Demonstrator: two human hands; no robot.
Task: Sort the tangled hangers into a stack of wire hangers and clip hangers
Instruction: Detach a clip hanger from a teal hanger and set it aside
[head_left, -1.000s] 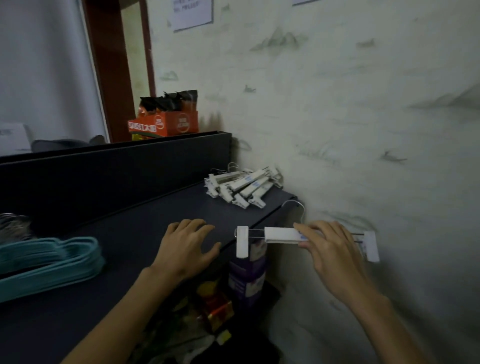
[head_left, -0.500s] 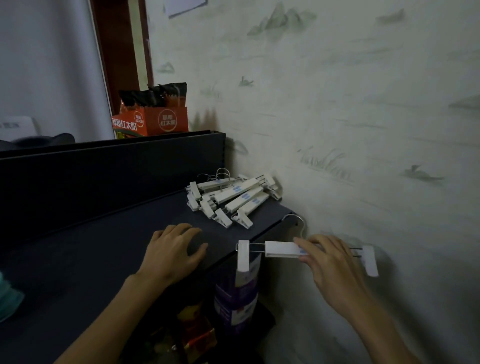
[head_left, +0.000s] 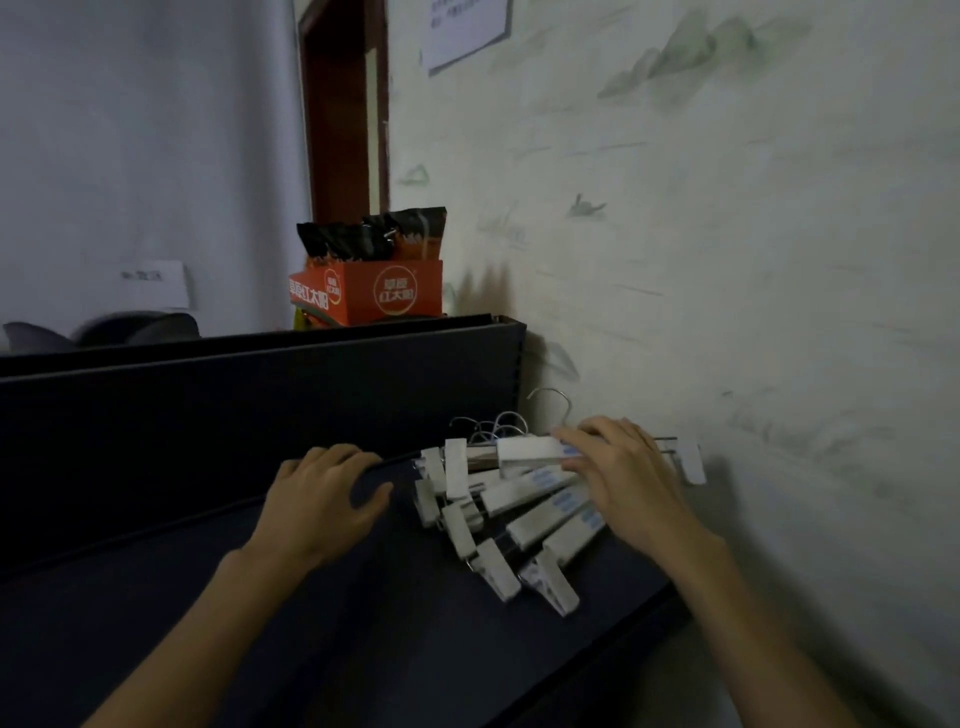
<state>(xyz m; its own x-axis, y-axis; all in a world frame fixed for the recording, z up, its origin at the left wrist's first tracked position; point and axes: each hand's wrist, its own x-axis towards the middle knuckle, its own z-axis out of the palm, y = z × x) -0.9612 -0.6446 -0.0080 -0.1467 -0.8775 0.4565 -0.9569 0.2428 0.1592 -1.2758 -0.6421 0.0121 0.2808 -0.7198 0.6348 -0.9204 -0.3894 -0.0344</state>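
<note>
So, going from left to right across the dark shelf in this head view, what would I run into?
Left hand resting on the shelf → stack of white clip hangers → right hand holding one clip hanger over the stack → wall.

Two bare forearms in view — no sleeves, watch or rings showing. Left hand (head_left: 317, 499), right hand (head_left: 631, 480) — both ungloved, nails short.

Two hands (head_left: 322, 499), about five clip hangers (head_left: 524, 493), one orange box (head_left: 374, 296).
</note>
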